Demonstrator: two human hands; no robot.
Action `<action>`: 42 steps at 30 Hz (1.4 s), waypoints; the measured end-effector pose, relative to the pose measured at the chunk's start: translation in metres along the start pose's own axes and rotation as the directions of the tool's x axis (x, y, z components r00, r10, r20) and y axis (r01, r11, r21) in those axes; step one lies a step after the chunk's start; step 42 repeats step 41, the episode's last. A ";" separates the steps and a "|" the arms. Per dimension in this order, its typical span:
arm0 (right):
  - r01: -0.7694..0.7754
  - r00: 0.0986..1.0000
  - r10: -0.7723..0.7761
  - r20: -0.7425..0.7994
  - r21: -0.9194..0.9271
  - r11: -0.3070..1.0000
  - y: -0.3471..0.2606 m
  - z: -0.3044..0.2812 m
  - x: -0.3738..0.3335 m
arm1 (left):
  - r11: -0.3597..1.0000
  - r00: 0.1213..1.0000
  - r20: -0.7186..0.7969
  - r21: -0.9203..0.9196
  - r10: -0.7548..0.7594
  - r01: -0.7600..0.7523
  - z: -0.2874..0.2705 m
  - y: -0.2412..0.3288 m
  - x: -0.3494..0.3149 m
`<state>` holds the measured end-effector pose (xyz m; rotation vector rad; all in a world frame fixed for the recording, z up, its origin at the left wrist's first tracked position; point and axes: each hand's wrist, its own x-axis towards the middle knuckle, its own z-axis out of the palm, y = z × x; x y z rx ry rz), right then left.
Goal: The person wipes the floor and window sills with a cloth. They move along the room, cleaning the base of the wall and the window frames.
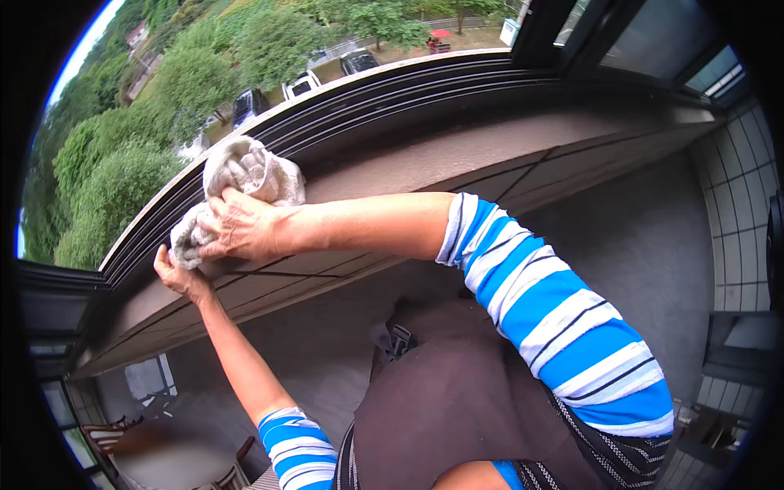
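Observation:
A crumpled greyish-white cloth (282,181) is bunched over the inner edge of the dark window track, at the left part of the sill. My right hand (245,226) is closed on it from above, its fingers pressed into the folds. Just below, my left hand (184,280) has its thumb and fingers at the cloth's lower end, closed on that end as far as it shows. Part of the left fingers is hidden behind the cloth. Both arms reach forward to the left, in blue and white striped sleeves pushed up to about the elbows.
Beyond the window track (392,102) lie trees (196,82) and parked cars far below. A brownish stone sill (457,155) runs along the wall to a window frame (572,41) at right. A round table (175,453) with chairs stands at lower left, on grey floor.

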<state>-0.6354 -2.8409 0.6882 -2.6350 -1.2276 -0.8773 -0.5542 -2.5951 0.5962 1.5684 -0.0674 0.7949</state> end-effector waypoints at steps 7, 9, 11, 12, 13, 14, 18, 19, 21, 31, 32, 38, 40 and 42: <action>-0.235 0.938 0.278 0.205 -0.211 0.949 0.058 -0.099 -0.160 | 0.896 0.995 -0.055 0.440 0.085 -0.052 -0.013 -0.009 0.018; -0.292 0.943 0.325 0.073 -0.289 0.912 0.083 -0.140 -0.230 | 0.881 0.996 -0.064 0.473 0.057 -0.020 -0.014 -0.011 0.017; -0.477 0.838 0.534 0.110 -0.329 0.815 0.104 -0.183 -0.299 | 0.878 0.994 -0.049 0.475 0.098 -0.063 -0.015 -0.011 0.015; -0.465 0.826 0.556 0.095 -0.444 0.766 0.112 -0.204 -0.331 | 0.878 0.992 -0.039 0.472 0.120 -0.087 -0.014 -0.012 0.015; -0.551 0.763 0.643 0.064 -0.457 0.699 0.121 -0.220 -0.359 | 0.864 0.992 -0.034 0.496 0.124 -0.091 -0.015 -0.012 0.015; -0.570 0.720 0.692 0.054 -0.522 0.635 0.125 -0.236 -0.387 | 0.862 0.996 -0.044 0.504 0.083 -0.049 -0.015 -0.011 0.017; -0.625 0.301 0.953 -0.031 -0.761 0.172 0.156 -0.306 -0.484 | 0.902 0.996 -0.087 0.430 -0.005 0.042 -0.017 -0.016 0.022; -0.635 0.210 0.977 -0.032 -0.764 0.111 0.160 -0.328 -0.499 | 0.896 0.996 -0.079 0.443 0.052 -0.012 -0.018 -0.018 0.022; -0.721 0.132 0.986 -0.102 -0.693 0.025 0.163 -0.360 -0.509 | 0.901 0.992 -0.102 0.434 0.076 -0.025 -0.016 -0.019 0.020; -0.793 0.588 0.806 0.070 0.248 0.557 0.115 -0.345 -0.289 | 0.937 0.980 -0.162 0.345 0.113 -0.051 0.014 0.025 -0.011; -0.765 0.609 0.790 0.065 0.312 0.564 0.109 -0.338 -0.254 | 0.957 0.982 -0.169 0.289 0.086 -0.034 0.015 0.027 -0.012; -0.502 0.837 0.547 -0.012 0.378 0.778 0.116 -0.239 -0.039 | 0.893 0.956 0.096 0.343 0.276 -0.292 -0.011 0.033 0.003; -0.487 0.842 0.540 0.002 0.436 0.757 0.121 -0.189 0.034 | 0.805 0.922 0.154 0.452 0.355 -0.385 -0.029 0.035 0.017; -0.484 0.843 0.539 0.002 0.442 0.755 0.110 -0.182 0.051 | 0.751 0.914 0.168 0.527 0.368 -0.399 -0.036 0.033 0.024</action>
